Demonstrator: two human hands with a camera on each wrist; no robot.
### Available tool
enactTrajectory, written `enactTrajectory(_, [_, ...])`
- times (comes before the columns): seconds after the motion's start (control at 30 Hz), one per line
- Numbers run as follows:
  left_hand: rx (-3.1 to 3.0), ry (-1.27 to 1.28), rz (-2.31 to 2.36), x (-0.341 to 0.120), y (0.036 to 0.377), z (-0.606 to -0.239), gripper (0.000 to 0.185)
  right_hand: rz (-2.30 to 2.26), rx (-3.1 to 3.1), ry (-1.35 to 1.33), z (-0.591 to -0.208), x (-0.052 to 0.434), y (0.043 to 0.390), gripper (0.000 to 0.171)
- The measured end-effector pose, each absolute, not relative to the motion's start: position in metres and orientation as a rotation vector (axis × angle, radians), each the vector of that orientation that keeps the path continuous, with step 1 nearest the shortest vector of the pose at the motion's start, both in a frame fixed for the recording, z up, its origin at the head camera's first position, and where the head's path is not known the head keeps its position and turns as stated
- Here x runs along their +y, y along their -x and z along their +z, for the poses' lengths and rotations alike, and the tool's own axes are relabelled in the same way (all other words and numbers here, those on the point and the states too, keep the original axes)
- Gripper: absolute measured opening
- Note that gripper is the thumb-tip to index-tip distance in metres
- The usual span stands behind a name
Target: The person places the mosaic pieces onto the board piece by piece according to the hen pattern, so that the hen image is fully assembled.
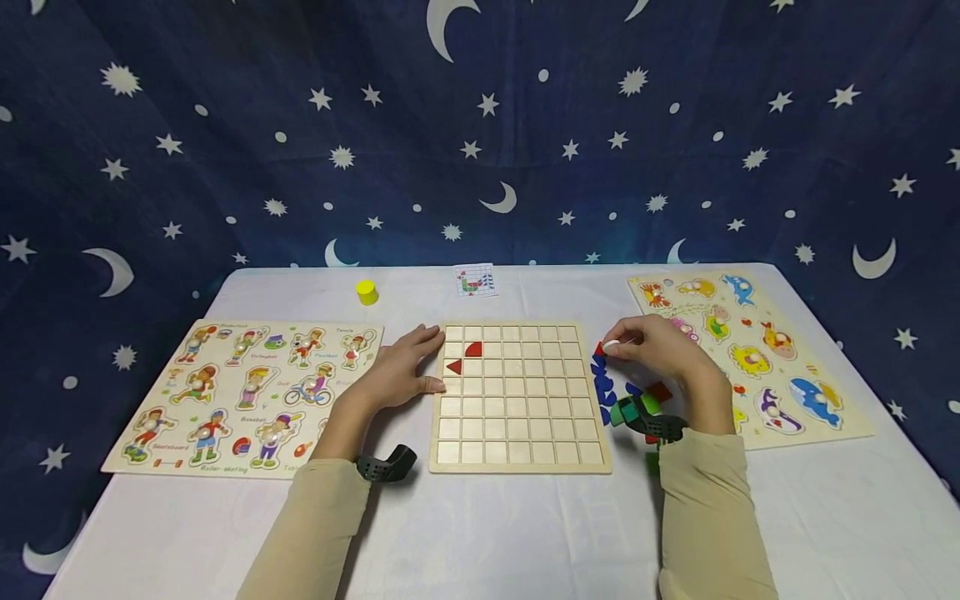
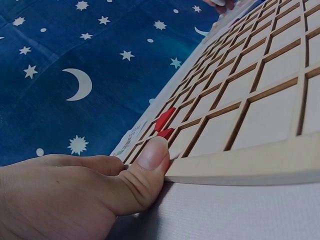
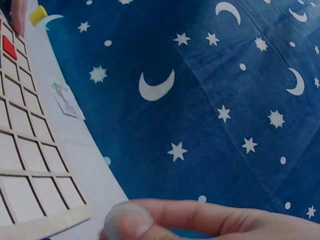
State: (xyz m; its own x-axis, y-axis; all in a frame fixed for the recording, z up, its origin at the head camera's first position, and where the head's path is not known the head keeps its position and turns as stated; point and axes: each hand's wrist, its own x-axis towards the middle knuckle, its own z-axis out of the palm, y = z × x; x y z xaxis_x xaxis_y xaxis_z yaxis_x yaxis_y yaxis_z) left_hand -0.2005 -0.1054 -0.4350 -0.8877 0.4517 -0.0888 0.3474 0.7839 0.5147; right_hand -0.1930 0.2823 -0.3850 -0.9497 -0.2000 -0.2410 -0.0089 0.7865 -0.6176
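Note:
A wooden grid board (image 1: 517, 433) lies in the middle of the white table. Two red pieces (image 1: 463, 357) sit in cells at its upper left, also seen as red pieces (image 2: 164, 122) from the left wrist. My left hand (image 1: 420, 362) rests flat at the board's left edge, its thumb (image 2: 152, 155) pressed against the board's rim (image 2: 240, 167). To the right of the board, my right hand (image 1: 637, 343) pinches a small red piece (image 1: 600, 348). Below that hand lies a pile of blue, green and red pieces (image 1: 618, 398). In the right wrist view only fingers (image 3: 165, 220) show.
A small pattern card (image 1: 476, 281) and a yellow cylinder (image 1: 367, 292) stand behind the board. A sports peg puzzle (image 1: 240, 392) lies to the left, an animal peg puzzle (image 1: 757, 350) to the right. A starry blue cloth hangs all around.

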Motion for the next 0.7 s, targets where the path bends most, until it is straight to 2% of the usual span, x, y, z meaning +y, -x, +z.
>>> enactTrajectory(0.4, [2.774, -0.614, 0.740, -0.107, 0.201, -0.437, 0.085, -1.063, 2.723, 0.327, -0.393, 0.255, 0.205, 0.022])
enactTrajectory(0.7, [2.773, -0.629, 0.738, -0.106, 0.202, -0.437, 0.085, -1.095, 2.851, 0.349, -0.399, 0.222, 0.206, 0.022])
